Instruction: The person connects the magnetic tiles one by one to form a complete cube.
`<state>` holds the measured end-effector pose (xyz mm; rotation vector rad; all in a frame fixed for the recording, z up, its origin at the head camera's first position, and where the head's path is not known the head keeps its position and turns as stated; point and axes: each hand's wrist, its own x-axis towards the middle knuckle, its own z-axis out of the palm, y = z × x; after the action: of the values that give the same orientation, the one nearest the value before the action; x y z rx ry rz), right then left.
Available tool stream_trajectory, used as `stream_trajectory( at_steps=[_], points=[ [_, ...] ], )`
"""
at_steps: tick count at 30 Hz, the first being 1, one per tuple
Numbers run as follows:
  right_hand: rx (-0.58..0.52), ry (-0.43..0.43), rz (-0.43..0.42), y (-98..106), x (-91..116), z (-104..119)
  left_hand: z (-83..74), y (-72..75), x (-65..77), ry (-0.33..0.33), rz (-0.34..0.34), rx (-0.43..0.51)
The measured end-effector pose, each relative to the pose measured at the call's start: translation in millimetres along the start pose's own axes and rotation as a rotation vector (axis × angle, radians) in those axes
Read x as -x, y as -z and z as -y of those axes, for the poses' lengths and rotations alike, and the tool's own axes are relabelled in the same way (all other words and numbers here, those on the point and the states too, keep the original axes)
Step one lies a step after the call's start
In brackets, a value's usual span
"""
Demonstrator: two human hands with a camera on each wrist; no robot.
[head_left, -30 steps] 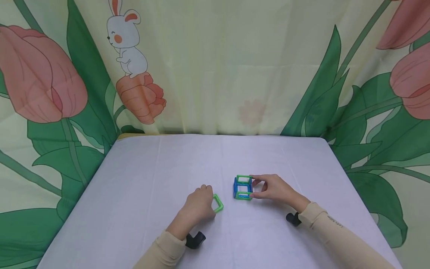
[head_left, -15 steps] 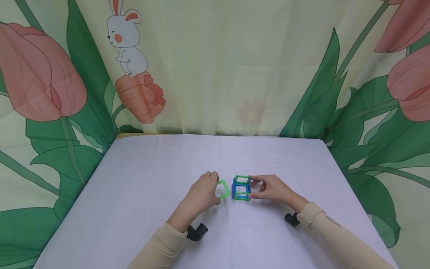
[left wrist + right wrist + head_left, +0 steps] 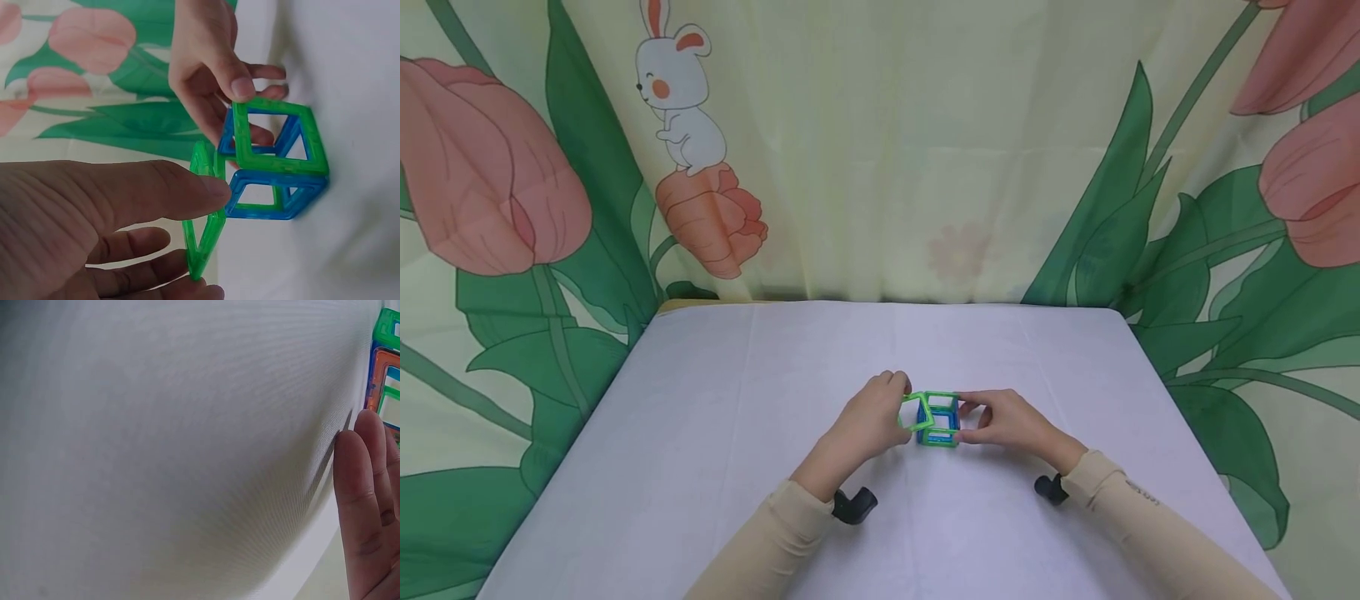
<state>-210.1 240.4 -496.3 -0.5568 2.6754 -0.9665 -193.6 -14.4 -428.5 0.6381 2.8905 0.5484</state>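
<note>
My left hand (image 3: 867, 421) pinches a green square magnetic tile (image 3: 214, 232) between thumb and fingers. The tile is tilted, just off the near-left top of a small open cube (image 3: 281, 165) of magnetic tiles; whether they touch I cannot tell. Green and blue frames make up the cube, which stands on the white cloth. On its right side my right hand (image 3: 1017, 423) grips it, thumb at the near edge and a finger at the far edge. In the right wrist view an orange tile (image 3: 375, 381) shows on the cube's side, near the fingertips (image 3: 370, 428).
A white cloth (image 3: 760, 358) covers the table. Behind it hangs a curtain (image 3: 865, 167) printed with tulips and a rabbit. Black wrist devices (image 3: 855, 506) sit at both cuffs, close above the cloth.
My left hand has moved right and away from me, lifting the green tile from left of the cube to the cube's top-left edge. The right hand has kept its hold.
</note>
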Motion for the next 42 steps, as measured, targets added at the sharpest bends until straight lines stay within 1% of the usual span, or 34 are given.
stream_trajectory(
  at_steps=[7,14,19,23,27,30,34,42],
  points=[
    [0.007,-0.002,-0.002,1,2,1,-6.0,-3.6,-10.7,-0.043,0.006,0.044],
    [-0.002,0.023,-0.008,1,1,0,-7.7,-15.8,-22.6,-0.051,0.001,0.069],
    [-0.024,0.017,-0.007,0,0,-2,-10.1,-20.7,-26.7,-0.07,-0.006,0.086],
    [-0.027,0.027,-0.018,0,0,-4,-10.9,-22.8,-29.9,-0.1,0.001,0.095],
    [-0.028,0.039,-0.026,-1,1,-5,-11.0,-23.1,-31.9,-0.13,0.016,0.116],
    [-0.025,0.039,-0.022,-1,1,-4,-10.2,-22.4,-31.8,-0.139,0.03,0.149],
    [-0.029,0.022,-0.014,0,2,-2,-9.7,-22.0,-31.6,-0.131,0.05,0.189],
    [-0.034,-0.003,-0.011,0,3,0,-8.9,-22.0,-31.5,-0.122,0.053,0.211]
  ],
)
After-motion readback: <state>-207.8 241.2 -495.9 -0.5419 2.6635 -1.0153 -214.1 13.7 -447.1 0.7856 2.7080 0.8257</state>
